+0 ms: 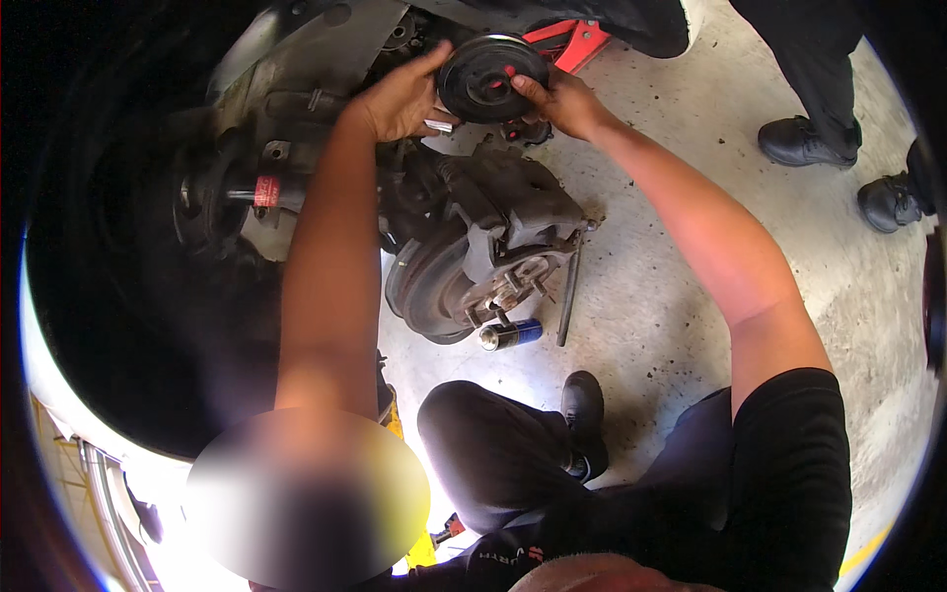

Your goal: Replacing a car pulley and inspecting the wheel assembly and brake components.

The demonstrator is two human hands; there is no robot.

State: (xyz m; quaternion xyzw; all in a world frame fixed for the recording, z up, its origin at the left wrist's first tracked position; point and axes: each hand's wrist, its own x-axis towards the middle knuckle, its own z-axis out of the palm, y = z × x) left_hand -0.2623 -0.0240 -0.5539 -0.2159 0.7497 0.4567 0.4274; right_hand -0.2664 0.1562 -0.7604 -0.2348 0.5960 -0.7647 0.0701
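My right hand (555, 99) grips a round black rubber-looking disc (478, 69) with small red spots near its centre, thumb on its face. My left hand (402, 99) is open at the disc's left edge, fingers apart, beside a small white item (439, 127) I cannot make out. Below them are a dark knuckle assembly (503, 197) and a rusty brake disc with studs (429, 286). A strut with a red label (266, 192) lies to the left in the dark wheel arch (148, 286).
A red jack-like tool (575, 44) is behind the disc. A spray can (511, 334) and a metal bar (566, 306) are below the hub, on the concrete floor (671, 326). Another person's legs and black shoes (807, 141) stand at upper right. My bent knee (473, 424) is at the bottom.
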